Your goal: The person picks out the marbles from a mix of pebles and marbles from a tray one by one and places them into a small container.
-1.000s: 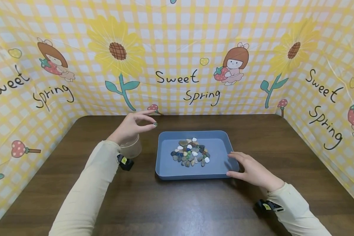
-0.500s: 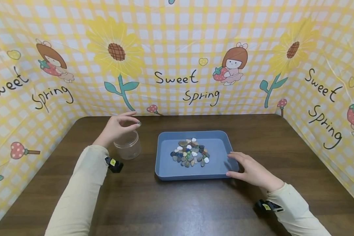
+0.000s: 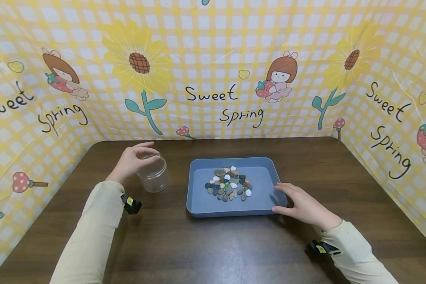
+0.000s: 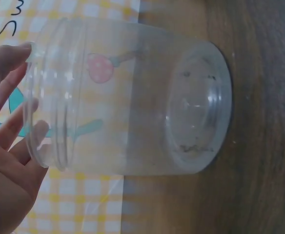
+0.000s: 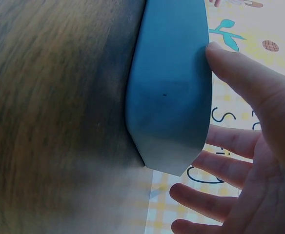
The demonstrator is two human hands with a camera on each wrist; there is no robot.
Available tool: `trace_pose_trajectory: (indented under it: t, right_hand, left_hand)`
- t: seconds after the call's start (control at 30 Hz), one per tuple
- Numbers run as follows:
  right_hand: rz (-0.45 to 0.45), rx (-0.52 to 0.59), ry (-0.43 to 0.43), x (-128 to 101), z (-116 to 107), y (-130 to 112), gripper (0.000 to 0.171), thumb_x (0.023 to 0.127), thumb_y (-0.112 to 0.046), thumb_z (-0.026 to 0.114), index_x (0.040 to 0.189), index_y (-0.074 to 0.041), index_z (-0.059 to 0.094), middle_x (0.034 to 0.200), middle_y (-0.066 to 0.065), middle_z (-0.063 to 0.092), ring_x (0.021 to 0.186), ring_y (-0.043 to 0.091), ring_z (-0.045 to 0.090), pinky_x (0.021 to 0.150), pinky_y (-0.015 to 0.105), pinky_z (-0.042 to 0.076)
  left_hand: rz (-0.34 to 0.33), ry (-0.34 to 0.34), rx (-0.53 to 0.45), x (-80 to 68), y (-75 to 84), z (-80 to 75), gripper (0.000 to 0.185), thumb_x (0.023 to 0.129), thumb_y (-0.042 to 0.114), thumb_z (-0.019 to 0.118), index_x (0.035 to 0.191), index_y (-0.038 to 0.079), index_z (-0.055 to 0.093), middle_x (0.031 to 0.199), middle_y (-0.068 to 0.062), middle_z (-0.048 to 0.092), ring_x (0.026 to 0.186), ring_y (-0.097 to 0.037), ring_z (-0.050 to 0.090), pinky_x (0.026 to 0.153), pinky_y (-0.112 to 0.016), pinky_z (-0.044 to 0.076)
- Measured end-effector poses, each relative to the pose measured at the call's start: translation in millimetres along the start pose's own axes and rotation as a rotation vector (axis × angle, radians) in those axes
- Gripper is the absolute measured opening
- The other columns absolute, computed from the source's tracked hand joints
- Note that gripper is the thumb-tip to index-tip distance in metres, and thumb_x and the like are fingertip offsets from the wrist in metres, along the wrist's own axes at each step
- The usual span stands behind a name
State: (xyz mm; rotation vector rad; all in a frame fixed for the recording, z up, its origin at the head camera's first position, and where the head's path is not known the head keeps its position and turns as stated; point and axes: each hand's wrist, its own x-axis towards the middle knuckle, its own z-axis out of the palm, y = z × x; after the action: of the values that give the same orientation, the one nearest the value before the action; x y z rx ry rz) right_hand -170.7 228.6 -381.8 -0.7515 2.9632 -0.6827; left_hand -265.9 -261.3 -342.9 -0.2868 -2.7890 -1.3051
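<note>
In the head view my left hand [image 3: 129, 161] is at the mouth of a clear plastic jar [image 3: 155, 182], pinching a tiny green stone [image 3: 158, 154] between thumb and index finger. The left wrist view has the thumb right at the jar's rim, with other fingers seen through and behind its wall; the stone is hidden there. A few dark specks mark the base of the jar. My right hand [image 3: 303, 203] rests at the right end of a blue tray [image 3: 198, 175], thumb touching the rim, fingers spread along the outside. Mixed pebbles [image 3: 230, 186] lie heaped in the tray.
Everything stands on a dark brown wooden table [image 3: 213, 248]. A yellow checked cloth [image 3: 206, 51] printed with flowers and words hangs along the back and both sides. Each wrist carries a small black camera.
My left hand has moved left and slightly down with the green stone, from beside the tray to the jar's mouth, uncovering the jar. The right hand and tray have stayed put.
</note>
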Motion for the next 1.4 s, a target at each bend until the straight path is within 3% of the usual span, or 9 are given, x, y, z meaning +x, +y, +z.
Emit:
trace_pose_trajectory:
  t: [0.17,0.37,0.9,1.4]
  right_hand:
    - [0.001,0.002,0.000,0.0,0.6,-0.1,0.067,0.084,-0.047,0.064,0.131,-0.001,0.050,0.136,0.023,0.048,0.124,0.041,0.047,0.099,0.055,0.040]
    - [0.007,0.003,-0.004,-0.2,0.6,-0.6,0.067,0.084,-0.046,0.064,0.131,0.000,0.050,0.137,0.023,0.047,0.125,0.041,0.046,0.099,0.056,0.040]
    - [0.006,-0.001,-0.007,1.4,0.1,-0.8,0.066,0.084,-0.046,0.065,0.129,0.000,0.051,0.137,0.023,0.047,0.125,0.040,0.046,0.099,0.055,0.040]
    - [0.009,-0.002,-0.007,0.5,-0.7,-2.1,0.064,0.084,-0.043,0.065,0.129,0.000,0.051,0.137,0.023,0.047,0.125,0.041,0.046,0.099,0.055,0.040]
  left_hand:
    - [-0.013,0.003,0.015,-1.4,-5.0,1.0,0.042,0.084,0.037,0.068,0.111,0.004,0.067,0.147,-0.011,0.041,0.138,-0.036,0.032,0.107,-0.055,0.032]
    - [-0.023,0.002,0.047,-2.4,-8.6,3.1,0.041,0.084,0.037,0.068,0.109,0.005,0.067,0.147,-0.011,0.041,0.139,-0.037,0.028,0.109,-0.057,0.027]
    - [-0.021,-0.042,0.121,-3.1,-1.5,8.0,0.035,0.085,0.032,0.068,0.107,0.004,0.069,0.147,-0.015,0.039,0.139,-0.040,0.026,0.110,-0.058,0.025]
    - [0.013,-0.024,0.116,-1.6,2.4,9.4,0.032,0.085,0.031,0.068,0.104,0.007,0.070,0.146,-0.015,0.041,0.137,-0.039,0.032,0.109,-0.057,0.027]
